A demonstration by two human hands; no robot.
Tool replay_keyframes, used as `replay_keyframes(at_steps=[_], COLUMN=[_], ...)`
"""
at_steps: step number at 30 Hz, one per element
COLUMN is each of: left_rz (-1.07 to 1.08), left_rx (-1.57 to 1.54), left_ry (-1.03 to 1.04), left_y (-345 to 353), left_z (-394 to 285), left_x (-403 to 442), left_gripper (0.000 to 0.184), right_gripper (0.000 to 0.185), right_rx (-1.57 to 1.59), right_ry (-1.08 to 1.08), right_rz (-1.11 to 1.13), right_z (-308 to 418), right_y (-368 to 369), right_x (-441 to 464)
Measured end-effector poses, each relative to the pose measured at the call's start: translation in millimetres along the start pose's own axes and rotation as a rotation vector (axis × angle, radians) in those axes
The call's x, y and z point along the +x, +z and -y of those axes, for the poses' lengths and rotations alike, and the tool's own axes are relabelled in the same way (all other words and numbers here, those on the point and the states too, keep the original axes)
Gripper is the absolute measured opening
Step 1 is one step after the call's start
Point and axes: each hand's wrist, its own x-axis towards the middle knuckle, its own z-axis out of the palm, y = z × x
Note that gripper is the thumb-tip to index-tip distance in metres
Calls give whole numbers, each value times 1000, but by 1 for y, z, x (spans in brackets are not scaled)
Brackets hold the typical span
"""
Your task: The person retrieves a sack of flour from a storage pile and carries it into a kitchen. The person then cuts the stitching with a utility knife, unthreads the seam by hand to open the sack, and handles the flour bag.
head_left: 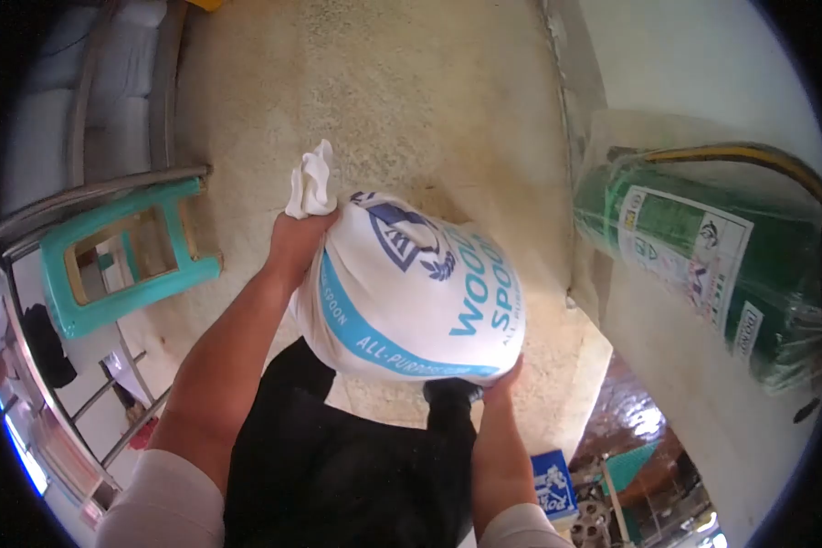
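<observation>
A full white flour sack [411, 292] with blue lettering and a blue band hangs tilted in front of my body, above the floor. My left hand [303, 239] is closed around its gathered neck, and the twisted white end [313, 181] sticks out beyond the fist. At the sack's lower right, my right hand [503, 378] grips the bottom edge; most of its fingers are hidden behind the cloth.
To the left, a teal plastic stool [128, 297] lies by a metal rack [82, 205] with pale packs. On the right, a green container [776, 237] wrapped in clear plastic is by the wall. A blue box [553, 481] is at the lower right. The floor [384, 82] is worn concrete.
</observation>
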Motion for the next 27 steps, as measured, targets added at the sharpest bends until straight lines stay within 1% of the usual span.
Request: replay_keyframes(at_steps=[2, 3, 4, 5, 7, 8, 11, 12, 13, 15, 16, 19, 21, 22, 24, 25, 27], left_rz=[79, 98, 117, 132, 120, 136, 214, 249, 297, 299, 314, 517, 595, 663, 788, 845, 924], left_rx=[4, 19, 32, 50, -21, -44, -75, -60, -45, -28, -23, 139, 165, 171, 200, 230, 351], left_ry=[-106, 29, 163, 286, 276, 282, 246, 216, 200, 172, 168, 264, 247, 262, 305, 321, 438], left_y=[-4, -6, -17, -28, -46, -49, -55, -59, -60, -58, -60, -61, -51, -40, 23, 42, 77], left_z=[-2, -6, -3, 3, 2, -11, -50, -59, -72, -90, -98, -122, -146, -163, -166, -171, -162], left_x=[-3, -11, -29, -52, -95, -120, -179, -193, -203, -222, -232, -251, -287, -240, -340, -384, -457], left_gripper=[45, 47, 50, 53, 62, 64, 69, 71, 72, 71, 70, 67, 63, 61, 58, 56, 54], right_gripper=[54, 52, 49, 49, 47, 46, 44, 44, 45, 49, 48, 42, 42, 42, 41, 40, 38], right_rx=[29, 40, 55, 20, -54, -73, -301, -300, -312, -317, -272, -86, 49, 137, 246, 307, 379], right_ry=[-8, -32, -55, -14, 64, 82, -69, -64, -92, -159, -163, -168, -260, -339, -359, -354, -366], right_rz=[127, 208, 212, 173, 100, 125, 1, 1, -2, -28, -69, -206, -264, -297, -328, -340, -420], right_z=[-6, 1, 1, 3, 12, 24, 33, 37, 39, 35, 32, 7, -16, -36, -11, -8, -14], right_y=[5, 18, 21, 18, 18, 33, 4, -10, -19, -48, -59, -83, -109, -73, -140, -165, -226], right_x=[-4, 0, 2, -4, -22, -52, -72, -91, -114, -170, -206, -333, -411, -402, -490, -529, -597])
